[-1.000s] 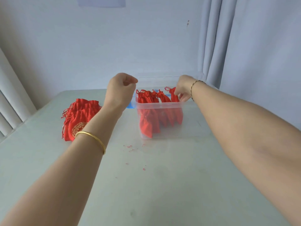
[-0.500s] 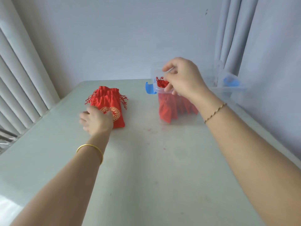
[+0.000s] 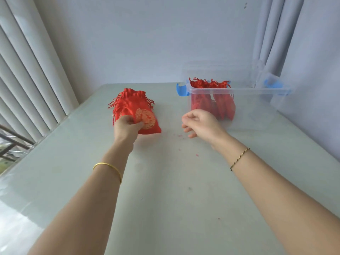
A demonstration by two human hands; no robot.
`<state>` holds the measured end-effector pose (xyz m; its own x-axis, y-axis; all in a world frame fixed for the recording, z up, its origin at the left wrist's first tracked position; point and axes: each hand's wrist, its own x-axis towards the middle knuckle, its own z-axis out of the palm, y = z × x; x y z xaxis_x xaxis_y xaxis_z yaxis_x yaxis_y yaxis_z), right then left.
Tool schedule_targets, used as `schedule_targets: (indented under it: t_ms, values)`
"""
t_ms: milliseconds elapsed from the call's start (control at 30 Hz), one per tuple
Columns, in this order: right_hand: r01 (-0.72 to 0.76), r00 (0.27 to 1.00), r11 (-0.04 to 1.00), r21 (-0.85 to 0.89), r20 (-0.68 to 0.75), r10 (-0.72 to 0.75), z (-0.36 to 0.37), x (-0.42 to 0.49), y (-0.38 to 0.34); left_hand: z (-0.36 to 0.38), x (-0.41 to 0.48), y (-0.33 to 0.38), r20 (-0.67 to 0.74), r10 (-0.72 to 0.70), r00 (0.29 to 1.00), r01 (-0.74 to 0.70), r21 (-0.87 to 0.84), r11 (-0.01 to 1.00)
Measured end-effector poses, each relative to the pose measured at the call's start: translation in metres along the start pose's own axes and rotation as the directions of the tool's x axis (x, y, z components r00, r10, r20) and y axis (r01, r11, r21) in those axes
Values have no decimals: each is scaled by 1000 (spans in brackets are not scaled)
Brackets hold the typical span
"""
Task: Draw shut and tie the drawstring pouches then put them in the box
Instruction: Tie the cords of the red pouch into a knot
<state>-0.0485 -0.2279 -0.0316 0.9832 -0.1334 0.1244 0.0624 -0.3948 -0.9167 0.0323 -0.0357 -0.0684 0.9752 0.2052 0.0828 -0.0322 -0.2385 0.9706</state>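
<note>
A stack of red drawstring pouches [image 3: 137, 105] with a gold emblem lies on the table, left of centre. My left hand [image 3: 127, 127] pinches the near edge of the top pouch between thumb and fingers. A clear plastic box [image 3: 237, 91] with blue clips stands at the right and holds several tied red pouches [image 3: 211, 100] upright. In front of the box, my right hand [image 3: 199, 123] hovers above the table, fingers loosely curled and holding nothing.
The pale table [image 3: 165, 190] carries small red lint specks between my hands. Vertical blinds [image 3: 31, 80] hang at the left, a curtain [image 3: 287, 34] at the right and a wall behind. The box's lid stands behind the box.
My right hand left the box and came down toward the table's middle. My left hand went from near the box to the pouch stack and took hold of the top pouch.
</note>
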Motion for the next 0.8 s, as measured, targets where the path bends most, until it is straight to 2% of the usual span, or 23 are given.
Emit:
schedule_targets:
  t_ms: [33, 100, 200, 300, 433, 500, 600, 667, 800]
  values:
    - [-10, 1000, 1000, 3, 15, 10, -1, 0, 3, 0, -8, 4, 132, 13, 991, -2, -86, 996]
    - [-38, 999, 999, 16, 25, 37, -4, -2, 6, 2, -25, 11, 363, 44, 931, 9, -144, 990]
    - [-36, 997, 977, 211, 79, 20, -14, -8, 12, 14, -53, 19, 519, 122, 846, -70, -119, 990]
    - [-7, 999, 957, 290, 43, -6, -28, -14, 18, 27, -72, 32, 566, 181, 804, -84, -192, 978]
    - [22, 996, 949, 314, 75, -48, -40, -19, 21, 40, -77, 49, 504, 196, 841, 34, -411, 911]
    - [7, 992, 911, 412, 112, -58, -46, -19, 21, 44, -79, 54, 472, 207, 857, 57, -486, 872]
    - [-40, 984, 802, 596, 161, -71, -62, -18, 21, 46, -78, 55, 474, 218, 853, 61, -506, 860]
    - [-23, 988, 763, 646, 132, -82, -75, -16, 23, 45, -74, 55, 486, 212, 848, 67, -496, 866]
    - [40, 995, 818, 574, 54, -86, -85, -13, 25, 44, -67, 56, 512, 221, 830, 51, -465, 884]
